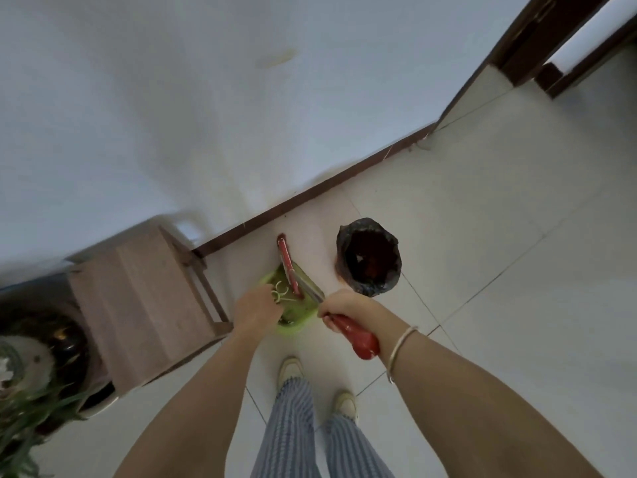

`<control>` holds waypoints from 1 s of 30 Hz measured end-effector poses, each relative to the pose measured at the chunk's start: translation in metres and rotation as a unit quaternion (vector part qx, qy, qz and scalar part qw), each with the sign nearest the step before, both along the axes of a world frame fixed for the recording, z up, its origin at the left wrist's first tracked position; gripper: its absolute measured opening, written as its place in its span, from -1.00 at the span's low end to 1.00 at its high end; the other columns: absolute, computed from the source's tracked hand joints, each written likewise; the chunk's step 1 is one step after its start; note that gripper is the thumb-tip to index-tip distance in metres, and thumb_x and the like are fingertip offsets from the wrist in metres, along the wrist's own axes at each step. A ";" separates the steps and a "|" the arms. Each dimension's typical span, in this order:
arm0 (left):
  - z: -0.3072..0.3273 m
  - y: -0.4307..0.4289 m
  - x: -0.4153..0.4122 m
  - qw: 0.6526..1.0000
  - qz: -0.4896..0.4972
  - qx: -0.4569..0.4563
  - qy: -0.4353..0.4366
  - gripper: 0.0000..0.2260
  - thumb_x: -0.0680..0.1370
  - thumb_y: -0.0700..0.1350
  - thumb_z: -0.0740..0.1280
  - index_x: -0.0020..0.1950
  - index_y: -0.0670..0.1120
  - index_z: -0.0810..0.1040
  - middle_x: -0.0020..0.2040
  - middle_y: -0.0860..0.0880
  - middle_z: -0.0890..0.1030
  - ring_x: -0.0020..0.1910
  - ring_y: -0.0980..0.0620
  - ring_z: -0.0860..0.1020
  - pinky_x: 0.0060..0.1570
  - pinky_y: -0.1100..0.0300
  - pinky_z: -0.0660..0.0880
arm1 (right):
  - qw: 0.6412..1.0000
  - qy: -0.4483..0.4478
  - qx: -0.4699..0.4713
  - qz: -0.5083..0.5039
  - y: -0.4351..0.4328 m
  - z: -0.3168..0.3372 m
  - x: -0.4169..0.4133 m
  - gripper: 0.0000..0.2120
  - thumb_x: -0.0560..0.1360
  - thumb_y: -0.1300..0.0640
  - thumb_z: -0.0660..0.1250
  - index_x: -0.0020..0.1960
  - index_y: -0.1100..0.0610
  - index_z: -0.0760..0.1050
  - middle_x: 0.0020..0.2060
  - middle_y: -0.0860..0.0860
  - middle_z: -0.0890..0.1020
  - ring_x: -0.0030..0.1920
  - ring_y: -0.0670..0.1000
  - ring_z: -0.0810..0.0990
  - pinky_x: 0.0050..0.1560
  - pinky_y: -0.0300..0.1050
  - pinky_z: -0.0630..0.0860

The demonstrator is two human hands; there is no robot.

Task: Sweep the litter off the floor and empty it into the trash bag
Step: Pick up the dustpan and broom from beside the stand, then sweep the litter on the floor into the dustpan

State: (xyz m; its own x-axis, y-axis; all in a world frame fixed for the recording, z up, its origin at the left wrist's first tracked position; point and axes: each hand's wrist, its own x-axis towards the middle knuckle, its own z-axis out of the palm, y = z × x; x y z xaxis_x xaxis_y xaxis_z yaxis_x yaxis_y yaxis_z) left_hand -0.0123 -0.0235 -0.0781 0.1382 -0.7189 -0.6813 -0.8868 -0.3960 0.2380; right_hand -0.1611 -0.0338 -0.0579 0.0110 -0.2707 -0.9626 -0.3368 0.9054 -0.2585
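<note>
A green dustpan (299, 313) sits low over the tiled floor in front of my feet, and my left hand (256, 310) grips its left side. Pale green strips of litter (280, 295) lie in the pan by my fingers. My right hand (339, 307) is closed around a red broom handle (358, 338). The broom's metal shaft crosses the pan, and its red head (286, 258) points toward the wall. A bin lined with a black trash bag (370, 258) stands open just right of the pan, apart from it.
A wooden stool (144, 305) stands to the left against the wall. A potted plant (31, 391) fills the lower left corner. A dark baseboard (344, 174) runs along the wall, with a door frame (537, 39) at the top right. My shoes (291, 370) are below the pan.
</note>
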 end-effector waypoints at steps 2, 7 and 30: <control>0.002 0.009 -0.005 1.000 -0.017 -0.006 -0.003 -0.78 0.52 -0.17 0.21 0.10 -0.16 0.57 0.07 -0.16 0.65 0.08 -0.15 0.61 0.02 0.10 0.52 | 0.992 0.063 -0.021 0.111 0.009 0.008 -0.007 -0.73 0.46 0.34 0.19 -0.41 0.22 0.34 -0.67 0.02 0.45 -0.65 -0.08 0.41 -0.54 -0.29 0.36; 0.014 0.029 -0.024 0.999 -0.039 -0.012 -0.008 -0.79 0.49 -0.18 0.21 0.04 -0.16 0.59 0.00 -0.17 0.66 0.00 -0.16 0.64 -0.05 0.12 0.59 | 0.966 0.122 -0.050 0.222 0.050 0.019 -0.042 -0.75 0.50 0.34 0.16 -0.35 0.22 0.25 -0.58 0.07 0.48 -0.57 -0.04 0.44 -0.49 -0.22 0.41; 0.046 0.211 -0.173 0.967 -0.252 -0.038 -0.020 -0.83 0.46 -0.15 0.28 0.00 -0.13 0.57 -0.01 -0.11 0.64 -0.01 -0.11 0.62 -0.10 0.12 0.52 | 0.972 0.170 -0.036 0.155 0.320 0.035 -0.202 -0.77 0.48 0.30 0.21 -0.34 0.23 0.32 -0.78 -0.04 0.46 -0.81 -0.16 0.37 -0.45 -0.28 0.39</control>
State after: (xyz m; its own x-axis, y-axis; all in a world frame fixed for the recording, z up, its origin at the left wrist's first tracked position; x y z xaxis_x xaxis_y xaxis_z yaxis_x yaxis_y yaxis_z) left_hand -0.1857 0.1880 -0.0326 -0.2171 -0.7496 -0.6253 -0.9719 0.1061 0.2102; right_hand -0.3629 0.2859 -0.0226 -0.2132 -0.3725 -0.9032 -0.6675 0.7306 -0.1437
